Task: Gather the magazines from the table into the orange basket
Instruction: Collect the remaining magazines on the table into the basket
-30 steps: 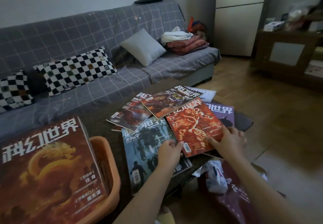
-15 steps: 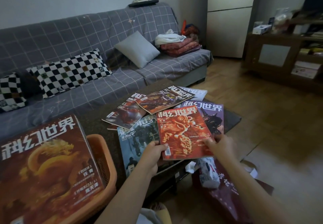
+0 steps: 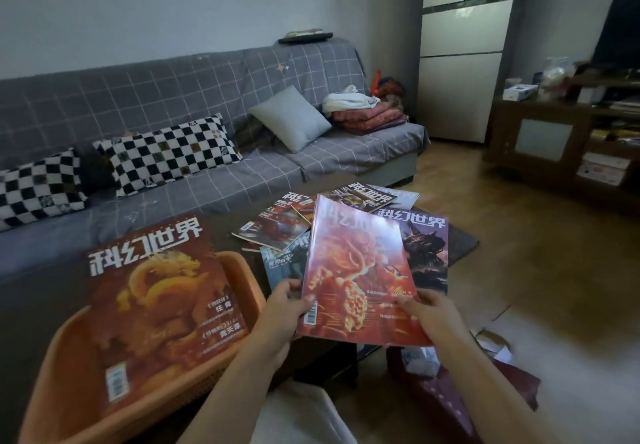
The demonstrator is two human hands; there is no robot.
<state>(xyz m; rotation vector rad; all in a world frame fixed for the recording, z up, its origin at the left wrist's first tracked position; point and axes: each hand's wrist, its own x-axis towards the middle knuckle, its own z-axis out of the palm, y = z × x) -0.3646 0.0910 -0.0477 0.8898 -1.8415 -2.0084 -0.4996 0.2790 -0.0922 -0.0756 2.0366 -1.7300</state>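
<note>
A dim living room with a grey checked sofa (image 3: 207, 104) lies behind a dark low worktop (image 3: 221, 228). In the head view, the left hand (image 3: 280, 308) and right hand (image 3: 433, 315) each pinch a bottom corner of a glossy red-orange magazine (image 3: 356, 270), raised and tilted over the scattered magazines (image 3: 277, 225) left on the worktop. The orange plastic basket (image 3: 239, 270) sits just to the left of this grip, nearer the left hand, already carrying a dragon-cover magazine (image 3: 156, 305). The held magazine's long axis points away from the person, so the move probably calls for a leftward swing.
</note>
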